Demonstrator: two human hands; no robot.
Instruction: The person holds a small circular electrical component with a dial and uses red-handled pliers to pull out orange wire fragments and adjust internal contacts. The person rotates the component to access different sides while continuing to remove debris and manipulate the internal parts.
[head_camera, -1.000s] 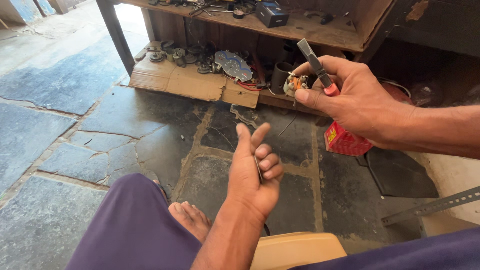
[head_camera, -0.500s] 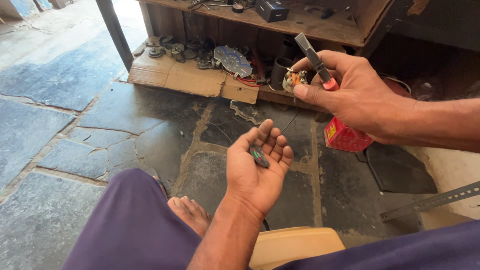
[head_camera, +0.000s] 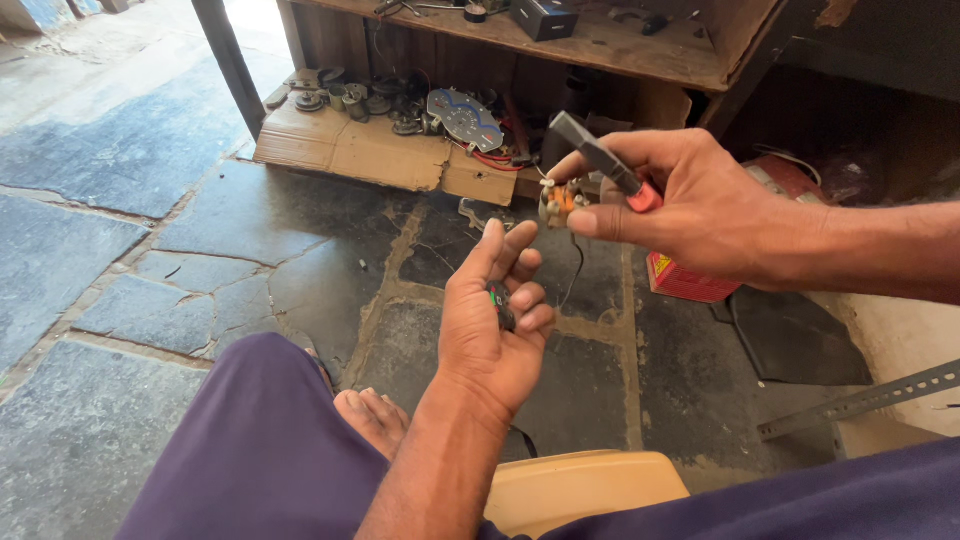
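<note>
My right hand (head_camera: 690, 205) grips a hand tool with a dark shaft and red handle (head_camera: 605, 165). Between its thumb and fingers it also pinches a small brass-and-orange electrical part (head_camera: 558, 200), from which a thin black wire (head_camera: 578, 268) hangs down. My left hand (head_camera: 490, 320) is raised palm up just below that part, fingers half curled around a small dark piece with green and red spots (head_camera: 500, 300). The two hands are a short gap apart. My legs in purple cloth and a bare foot (head_camera: 375, 420) lie below.
A cardboard sheet (head_camera: 370, 155) under a wooden shelf (head_camera: 600, 45) carries round metal parts and a gauge dial (head_camera: 465, 118). A red box (head_camera: 685, 280), a black mat and a perforated metal strip (head_camera: 860, 400) lie right. A yellow seat edge (head_camera: 580, 490) is beneath me. Stone floor stretches left.
My left hand turned palm up and rose toward the right hand, fingers curling around the small dark piece. The right hand has kept its hold and shifted slightly left.
</note>
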